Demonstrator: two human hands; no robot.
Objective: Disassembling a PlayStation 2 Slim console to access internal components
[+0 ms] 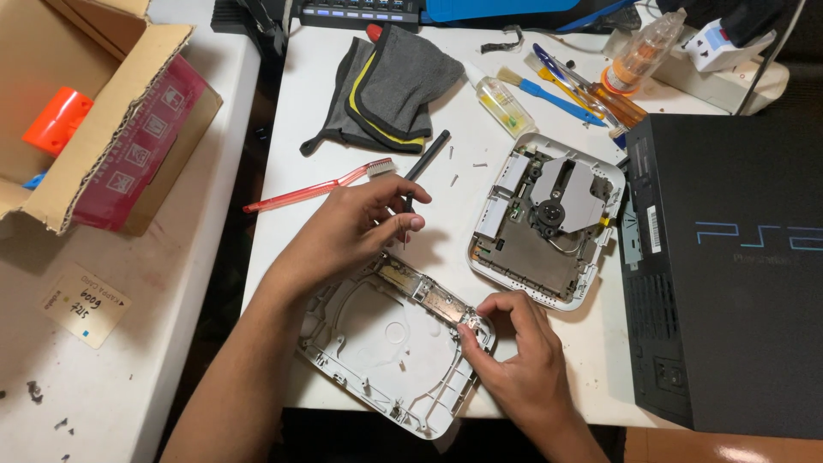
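Screwdriver in left hand (over grey shell)

Head view, steeply downward (close above)

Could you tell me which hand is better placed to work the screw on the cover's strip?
Probably the left hand: it holds the screwdriver just above the cover. The right hand pinches the strip's end.

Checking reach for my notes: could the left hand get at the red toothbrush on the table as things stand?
Probably yes. The red toothbrush lies in the open just beyond the left hand, with nothing between them. But that hand already holds a thin black tool, so its fingers are not free.
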